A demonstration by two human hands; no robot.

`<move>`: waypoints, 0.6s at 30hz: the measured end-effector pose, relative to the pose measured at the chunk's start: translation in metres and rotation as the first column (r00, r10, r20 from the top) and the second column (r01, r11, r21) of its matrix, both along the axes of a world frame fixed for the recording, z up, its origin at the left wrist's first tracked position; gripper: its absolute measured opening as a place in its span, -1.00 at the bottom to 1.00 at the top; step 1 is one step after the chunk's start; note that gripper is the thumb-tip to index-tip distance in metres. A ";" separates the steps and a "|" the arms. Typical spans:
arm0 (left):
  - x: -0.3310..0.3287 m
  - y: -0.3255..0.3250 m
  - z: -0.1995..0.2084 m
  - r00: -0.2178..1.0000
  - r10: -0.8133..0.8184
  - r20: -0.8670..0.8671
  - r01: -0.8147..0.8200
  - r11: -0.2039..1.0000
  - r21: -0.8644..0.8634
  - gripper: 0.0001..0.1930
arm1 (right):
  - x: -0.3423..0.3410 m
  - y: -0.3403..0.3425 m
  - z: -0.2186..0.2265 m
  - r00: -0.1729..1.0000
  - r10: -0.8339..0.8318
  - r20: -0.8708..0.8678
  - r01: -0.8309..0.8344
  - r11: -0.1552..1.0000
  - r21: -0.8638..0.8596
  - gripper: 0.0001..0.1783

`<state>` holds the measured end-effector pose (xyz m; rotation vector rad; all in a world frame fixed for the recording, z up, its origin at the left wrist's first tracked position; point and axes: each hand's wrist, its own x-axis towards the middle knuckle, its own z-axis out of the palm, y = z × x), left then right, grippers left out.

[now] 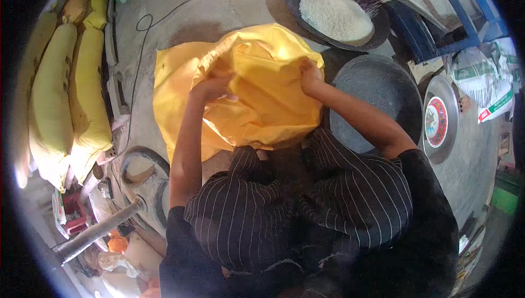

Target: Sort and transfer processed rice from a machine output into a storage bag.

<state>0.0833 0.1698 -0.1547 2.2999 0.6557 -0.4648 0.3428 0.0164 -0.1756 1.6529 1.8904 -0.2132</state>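
A large yellow woven sack [273, 90] lies spread across the floor before my knees, its mouth gaping toward me. My left hand [217, 85] is closed on the left side of the mouth, with some of its fingers covered by a fold. On the opposite side, my right hand [310, 77] grips the sack's rim in a fist. Just beyond the sack, white grains that look like rice [334, 14] are heaped in a black basin [295, 3], and more grains fall into it in a blurred stream.
The stream comes off a blue-framed machine [418, 35]. Right of the sack sits a second dark basin [358, 98], then a metal bowl with a patterned centre [436, 123]. Filled yellow sacks [52, 106] stand at left. A thin cable [133, 87] crosses the floor near a metal pole [101, 231].
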 end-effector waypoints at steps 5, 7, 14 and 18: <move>0.056 -0.053 0.017 0.987 -0.117 -0.115 0.127 0.988 0.085 -0.07 | 0.003 0.002 -0.015 0.992 -0.098 0.074 0.101 0.994 -0.034 -0.46; 0.074 -0.065 0.020 0.988 -0.106 -0.108 0.113 0.992 0.057 -0.11 | 0.015 -0.019 -0.045 0.996 -0.081 0.044 0.077 0.992 0.098 -0.50; 0.049 -0.101 -0.016 0.917 -0.297 -0.267 0.370 0.882 0.291 -0.17 | 0.029 -0.017 0.014 0.835 -0.192 -0.516 0.200 0.979 -0.040 -0.63; 0.050 -0.102 -0.011 0.929 -0.194 -0.316 0.250 0.957 0.145 -0.25 | 0.028 -0.052 0.081 0.366 -0.061 -0.929 0.594 0.783 0.183 -0.71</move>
